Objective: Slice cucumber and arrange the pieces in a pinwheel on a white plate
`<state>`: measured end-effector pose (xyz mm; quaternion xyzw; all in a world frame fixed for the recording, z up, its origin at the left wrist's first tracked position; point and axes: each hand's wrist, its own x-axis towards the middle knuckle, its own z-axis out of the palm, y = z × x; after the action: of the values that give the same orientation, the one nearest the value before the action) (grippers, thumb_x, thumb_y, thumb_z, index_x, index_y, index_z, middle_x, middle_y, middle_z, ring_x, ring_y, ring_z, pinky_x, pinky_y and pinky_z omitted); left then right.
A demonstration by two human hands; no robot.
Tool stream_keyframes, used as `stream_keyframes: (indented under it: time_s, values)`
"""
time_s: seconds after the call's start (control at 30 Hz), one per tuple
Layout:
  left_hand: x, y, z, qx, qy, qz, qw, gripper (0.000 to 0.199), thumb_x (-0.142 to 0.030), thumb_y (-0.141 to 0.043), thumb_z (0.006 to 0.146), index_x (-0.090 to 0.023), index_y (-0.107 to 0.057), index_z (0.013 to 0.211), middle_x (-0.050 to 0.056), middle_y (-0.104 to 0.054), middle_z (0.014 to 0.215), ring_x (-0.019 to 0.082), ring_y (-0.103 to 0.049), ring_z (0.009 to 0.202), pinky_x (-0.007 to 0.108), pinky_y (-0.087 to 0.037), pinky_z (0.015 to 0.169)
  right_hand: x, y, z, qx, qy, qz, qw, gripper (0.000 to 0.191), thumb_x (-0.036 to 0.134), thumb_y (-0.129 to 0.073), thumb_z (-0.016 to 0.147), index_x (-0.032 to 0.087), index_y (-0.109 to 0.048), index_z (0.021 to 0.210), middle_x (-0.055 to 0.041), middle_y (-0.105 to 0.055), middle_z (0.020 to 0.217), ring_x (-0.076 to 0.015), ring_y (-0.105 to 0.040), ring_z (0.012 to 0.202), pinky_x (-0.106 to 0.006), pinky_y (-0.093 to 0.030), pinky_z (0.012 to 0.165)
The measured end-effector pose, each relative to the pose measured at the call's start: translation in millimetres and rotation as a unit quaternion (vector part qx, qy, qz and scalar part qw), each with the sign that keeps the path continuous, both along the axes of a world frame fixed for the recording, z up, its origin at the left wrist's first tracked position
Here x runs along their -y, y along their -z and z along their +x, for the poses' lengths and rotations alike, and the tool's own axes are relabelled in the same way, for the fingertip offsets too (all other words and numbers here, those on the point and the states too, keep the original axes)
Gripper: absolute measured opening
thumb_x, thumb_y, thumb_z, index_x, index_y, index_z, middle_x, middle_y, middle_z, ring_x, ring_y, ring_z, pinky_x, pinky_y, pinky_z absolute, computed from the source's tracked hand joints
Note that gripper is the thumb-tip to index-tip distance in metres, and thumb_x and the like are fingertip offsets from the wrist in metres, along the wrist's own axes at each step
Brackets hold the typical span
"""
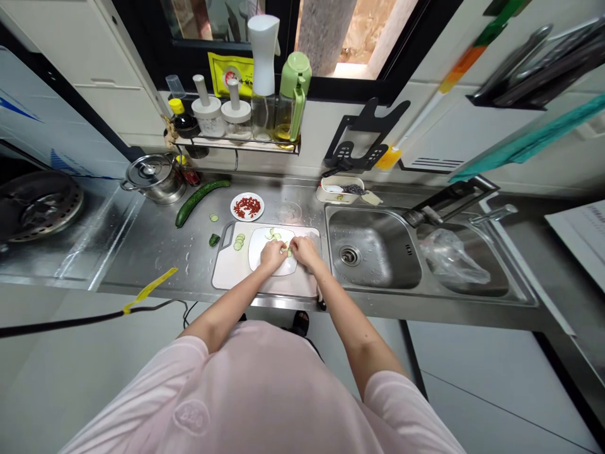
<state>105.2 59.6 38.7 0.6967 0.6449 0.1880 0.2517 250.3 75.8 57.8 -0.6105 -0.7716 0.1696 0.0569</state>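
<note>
Over a white square plate on the white cutting board, my left hand and my right hand meet with their fingers pinched. Thin pale-green cucumber slices show between the fingertips, partly hidden by them. A few more slices rest on the plate's far side. To the plate's left, a short overlapping row of cucumber slices lies on the board. A cut cucumber end and a single slice sit on the steel counter beside the board.
Behind the board stand a plate of chopped red pieces and a clear bowl. A whole cucumber and a lidded pot are at left. Right of the board is a steel sink. Above hangs a condiment shelf.
</note>
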Motion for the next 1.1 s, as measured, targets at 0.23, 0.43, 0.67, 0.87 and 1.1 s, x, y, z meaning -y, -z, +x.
stream_keyframes:
  time_s: [0.23, 0.43, 0.67, 0.87, 1.1]
  values:
    - [1, 1.6, -2, -0.029, 0.011, 0.001, 1.0, 0.017, -0.029, -0.058, 0.077, -0.021, -0.068, 0.089, 0.008, -0.059, 0.094, 0.022, -0.053, 0.092, 0.03, -0.04, 0.076, 2, 1.6, -2, 0.027, -0.013, 0.002, 1.0, 0.024, 0.027, -0.042, 0.091, 0.019, -0.064, 0.096, -0.0103, -0.059, 0.097, -0.0215, -0.044, 0.094, -0.029, -0.031, 0.074]
    - [0, 1.3, -3, -0.032, 0.022, 0.002, 0.999, 0.016, -0.028, -0.057, 0.079, -0.021, -0.068, 0.088, 0.007, -0.058, 0.091, 0.021, -0.053, 0.089, 0.029, -0.04, 0.073, 1, 1.7, -4, 0.041, -0.019, 0.011, 0.999, 0.025, 0.029, -0.042, 0.091, 0.018, -0.064, 0.097, -0.0111, -0.056, 0.098, -0.0223, -0.042, 0.095, -0.029, -0.031, 0.074]
    - [1, 4.0, -4, -0.01, 0.044, 0.008, 0.999, 0.015, -0.025, -0.056, 0.08, -0.023, -0.07, 0.087, 0.006, -0.057, 0.09, 0.018, -0.053, 0.086, 0.028, -0.04, 0.075, 3, 0.6, -3, 0.044, -0.019, 0.021, 0.999, 0.024, 0.029, -0.043, 0.091, 0.018, -0.064, 0.096, -0.0111, -0.055, 0.099, -0.0226, -0.041, 0.095, -0.031, -0.03, 0.075]
    - [5, 9.3, -7, 0.008, 0.064, 0.039, 0.997, 0.02, -0.027, -0.055, 0.083, -0.023, -0.071, 0.093, 0.006, -0.057, 0.09, 0.018, -0.052, 0.088, 0.028, -0.04, 0.079, 5, 1.5, -1, 0.041, -0.015, 0.028, 0.999, 0.023, 0.029, -0.044, 0.091, 0.019, -0.063, 0.097, -0.0113, -0.052, 0.101, -0.0231, -0.04, 0.096, -0.031, -0.03, 0.075]
    - [8, 10.5, -7, 0.006, 0.083, 0.075, 0.994, 0.023, -0.03, -0.051, 0.086, -0.023, -0.072, 0.091, 0.006, -0.058, 0.091, 0.018, -0.049, 0.091, 0.029, -0.04, 0.08, 7, 4.1, 3, 0.036, -0.014, 0.044, 0.998, 0.022, 0.029, -0.044, 0.09, 0.02, -0.063, 0.098, -0.0102, -0.051, 0.102, -0.0223, -0.039, 0.094, -0.03, -0.031, 0.074]
